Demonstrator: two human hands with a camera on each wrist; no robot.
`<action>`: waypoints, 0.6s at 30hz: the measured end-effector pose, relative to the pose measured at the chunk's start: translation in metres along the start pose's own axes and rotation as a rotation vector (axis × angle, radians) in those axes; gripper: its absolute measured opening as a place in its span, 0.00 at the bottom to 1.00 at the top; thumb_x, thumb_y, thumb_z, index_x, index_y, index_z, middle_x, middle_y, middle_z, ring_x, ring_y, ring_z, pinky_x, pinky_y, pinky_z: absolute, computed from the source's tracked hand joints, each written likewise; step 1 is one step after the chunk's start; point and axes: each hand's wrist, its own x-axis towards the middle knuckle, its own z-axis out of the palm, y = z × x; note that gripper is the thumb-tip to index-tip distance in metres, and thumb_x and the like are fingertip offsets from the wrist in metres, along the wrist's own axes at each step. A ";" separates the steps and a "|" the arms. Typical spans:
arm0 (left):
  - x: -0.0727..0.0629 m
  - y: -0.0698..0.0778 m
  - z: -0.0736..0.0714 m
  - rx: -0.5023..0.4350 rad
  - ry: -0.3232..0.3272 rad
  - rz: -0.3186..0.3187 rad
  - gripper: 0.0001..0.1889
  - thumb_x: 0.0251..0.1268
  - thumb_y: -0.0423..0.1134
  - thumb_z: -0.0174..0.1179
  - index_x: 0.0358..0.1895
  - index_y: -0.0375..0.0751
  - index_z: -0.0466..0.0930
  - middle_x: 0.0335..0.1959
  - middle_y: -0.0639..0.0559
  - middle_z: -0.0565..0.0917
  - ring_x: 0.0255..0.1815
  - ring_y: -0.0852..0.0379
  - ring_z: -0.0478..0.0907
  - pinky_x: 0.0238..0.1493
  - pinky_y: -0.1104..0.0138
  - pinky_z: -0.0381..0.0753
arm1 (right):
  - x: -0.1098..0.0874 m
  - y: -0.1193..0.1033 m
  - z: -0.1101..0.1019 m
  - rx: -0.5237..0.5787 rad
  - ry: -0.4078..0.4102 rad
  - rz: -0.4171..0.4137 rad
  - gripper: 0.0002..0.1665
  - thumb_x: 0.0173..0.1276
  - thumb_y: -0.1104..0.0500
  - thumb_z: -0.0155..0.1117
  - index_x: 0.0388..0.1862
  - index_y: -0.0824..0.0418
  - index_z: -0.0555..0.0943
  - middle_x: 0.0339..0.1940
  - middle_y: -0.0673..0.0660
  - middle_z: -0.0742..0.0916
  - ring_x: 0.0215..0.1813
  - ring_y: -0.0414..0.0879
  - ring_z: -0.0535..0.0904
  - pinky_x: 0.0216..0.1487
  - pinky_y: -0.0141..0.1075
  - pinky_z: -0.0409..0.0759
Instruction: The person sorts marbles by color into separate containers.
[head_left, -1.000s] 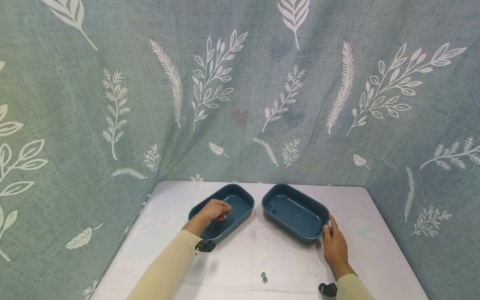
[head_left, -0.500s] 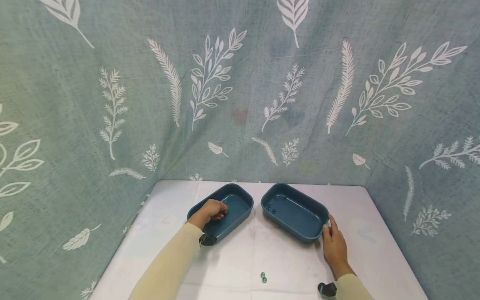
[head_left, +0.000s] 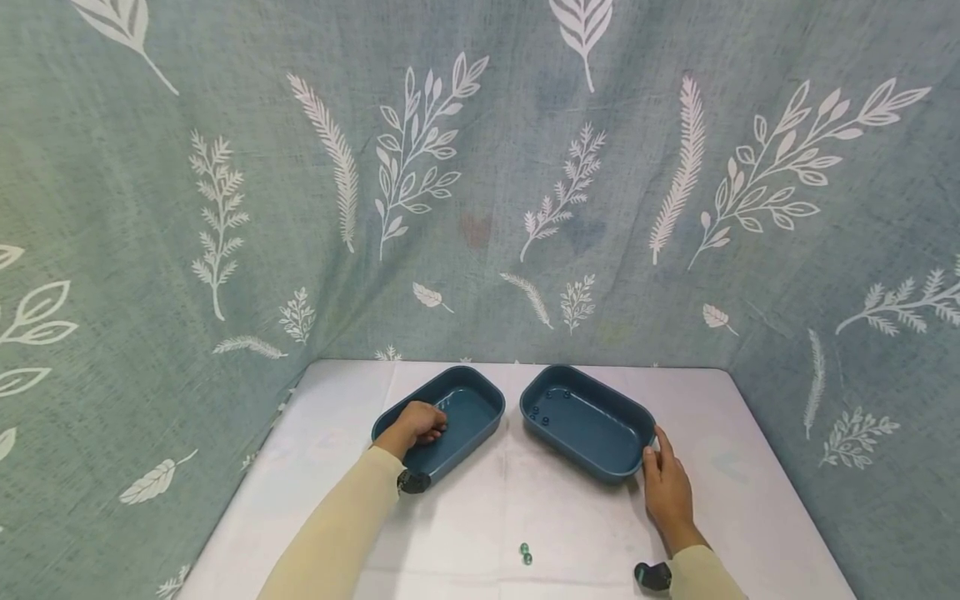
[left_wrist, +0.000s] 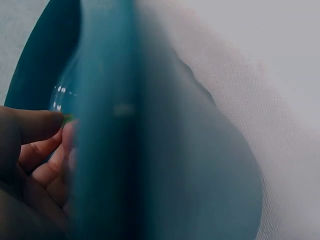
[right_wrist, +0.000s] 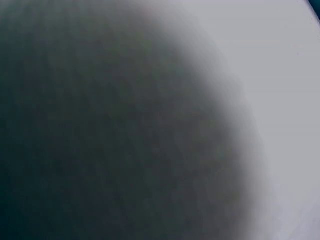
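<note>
My left hand [head_left: 422,422] reaches down into the left dark blue tray [head_left: 489,406]. In the left wrist view its thumb and fingertips pinch a small green marble [left_wrist: 68,119], mostly hidden by them; the tray's blurred wall [left_wrist: 107,125] covers part of the fingers. My right hand [head_left: 668,492] rests against the outer right end of a second dark blue tray [head_left: 600,472], fingers fairly straight along its rim. Several small marbles [head_left: 545,421] lie at that tray's left end. A dark blur fills most of the right wrist view.
Two green glass marbles [head_left: 526,553] lie on the white cloth-covered table [head_left: 570,525] in front of the trays. A green leaf-patterned curtain [head_left: 480,208] rises behind the table and along both sides.
My left hand has drawn back slightly and lowered deeper into the left tray, its fingers closing on the marble. My right hand stays at the right tray. The head view shifts slightly.
</note>
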 end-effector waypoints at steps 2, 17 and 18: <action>-0.002 0.001 0.000 0.000 0.008 -0.005 0.07 0.64 0.31 0.58 0.40 0.33 0.83 0.25 0.49 0.83 0.19 0.61 0.78 0.21 0.71 0.79 | 0.000 0.000 0.000 -0.005 -0.006 0.008 0.32 0.81 0.43 0.34 0.79 0.51 0.53 0.52 0.69 0.80 0.56 0.64 0.74 0.58 0.62 0.68; 0.009 -0.005 -0.008 -0.062 0.042 0.054 0.09 0.68 0.32 0.56 0.44 0.31 0.82 0.28 0.48 0.82 0.21 0.60 0.78 0.21 0.69 0.79 | -0.001 -0.001 0.000 -0.009 -0.011 0.020 0.32 0.81 0.43 0.34 0.79 0.51 0.52 0.52 0.69 0.80 0.56 0.65 0.74 0.59 0.62 0.67; 0.008 -0.003 -0.009 -0.062 0.037 0.066 0.10 0.69 0.32 0.56 0.46 0.30 0.82 0.28 0.48 0.82 0.22 0.59 0.78 0.22 0.69 0.80 | 0.000 -0.001 0.000 -0.010 -0.010 0.015 0.32 0.81 0.43 0.34 0.79 0.51 0.52 0.52 0.69 0.80 0.55 0.64 0.74 0.58 0.62 0.67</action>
